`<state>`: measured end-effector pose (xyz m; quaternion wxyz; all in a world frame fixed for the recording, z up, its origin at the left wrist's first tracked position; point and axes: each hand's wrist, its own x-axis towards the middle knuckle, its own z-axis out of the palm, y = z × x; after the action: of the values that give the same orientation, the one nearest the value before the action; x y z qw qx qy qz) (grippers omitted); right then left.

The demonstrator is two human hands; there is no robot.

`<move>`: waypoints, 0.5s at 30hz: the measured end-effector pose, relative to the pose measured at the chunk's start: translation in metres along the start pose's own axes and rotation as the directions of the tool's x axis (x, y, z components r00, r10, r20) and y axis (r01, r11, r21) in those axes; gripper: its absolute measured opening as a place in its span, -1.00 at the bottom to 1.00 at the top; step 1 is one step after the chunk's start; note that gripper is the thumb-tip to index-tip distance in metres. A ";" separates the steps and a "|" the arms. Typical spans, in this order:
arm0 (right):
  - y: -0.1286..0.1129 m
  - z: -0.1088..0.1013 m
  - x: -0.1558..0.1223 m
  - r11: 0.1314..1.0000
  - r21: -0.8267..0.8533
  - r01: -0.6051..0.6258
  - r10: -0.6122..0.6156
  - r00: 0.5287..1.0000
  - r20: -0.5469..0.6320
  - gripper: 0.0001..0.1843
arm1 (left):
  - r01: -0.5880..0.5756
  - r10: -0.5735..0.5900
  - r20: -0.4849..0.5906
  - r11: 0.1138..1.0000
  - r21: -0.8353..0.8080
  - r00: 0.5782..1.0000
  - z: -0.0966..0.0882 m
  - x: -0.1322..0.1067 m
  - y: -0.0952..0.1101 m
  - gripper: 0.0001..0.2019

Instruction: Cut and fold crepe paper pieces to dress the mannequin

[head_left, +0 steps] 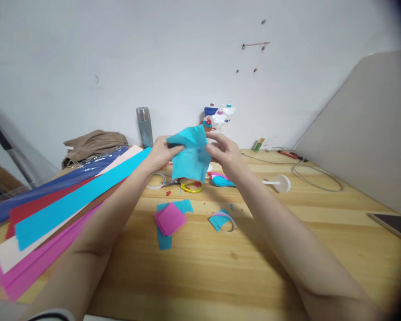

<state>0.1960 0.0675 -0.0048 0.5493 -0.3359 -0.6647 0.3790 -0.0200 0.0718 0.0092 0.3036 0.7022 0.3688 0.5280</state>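
Observation:
Raised above the wooden table, a wrinkled sheet of blue crepe paper (191, 156) hangs between my two hands. My left hand (161, 154) pinches its left side, thumb in front and the other fingers hidden behind. At the upper right edge, my right hand (224, 150) grips the sheet between thumb and fingers. Below lie pink paper squares (171, 219) stacked on blue paper strips (165, 242). Right of them, a small blue piece (218, 221) lies with a thin tape ring (233, 224). Yellow-handled scissors (191, 191) lie behind, partly covered by the sheet.
Long coloured paper strips (83, 191) fan out at left beside a brown cloth (95, 143). A flask (144, 127) and small decorated figures (218, 118) stand by the wall. A white stand (282, 183), a cable (316, 185) and a phone (392, 226) lie at right.

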 end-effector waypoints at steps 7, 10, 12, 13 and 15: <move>0.009 0.002 0.003 0.984 -0.133 0.118 -0.119 0.993 0.005 -0.63 | -0.002 0.001 0.002 0.997 0.071 1.000 -0.001 -0.002 0.007 -0.84; 0.011 0.002 0.004 0.999 -0.027 0.042 -0.044 0.996 -0.074 -0.80 | 0.012 -0.012 -0.006 1.000 0.019 1.000 -0.001 0.000 0.001 -0.88; 0.009 0.002 0.005 0.997 0.065 -0.037 0.044 0.993 -0.107 -0.79 | 0.027 -0.028 -0.014 0.999 -0.046 1.000 -0.001 0.001 -0.003 -0.87; 0.008 0.003 0.005 0.990 0.118 -0.072 0.086 0.990 -0.112 -0.77 | 0.036 -0.037 -0.013 0.996 -0.084 0.999 -0.001 0.002 -0.005 -0.85; 0.005 0.004 0.005 0.967 0.225 -0.119 0.146 0.984 -0.104 -0.74 | 0.050 -0.048 0.021 0.986 -0.161 0.999 -0.003 0.002 -0.008 -0.80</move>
<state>0.1911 0.0735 -0.0075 0.5951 -0.3396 -0.5610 0.4645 -0.0243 0.0780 0.0047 0.3756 0.6704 0.3392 0.5426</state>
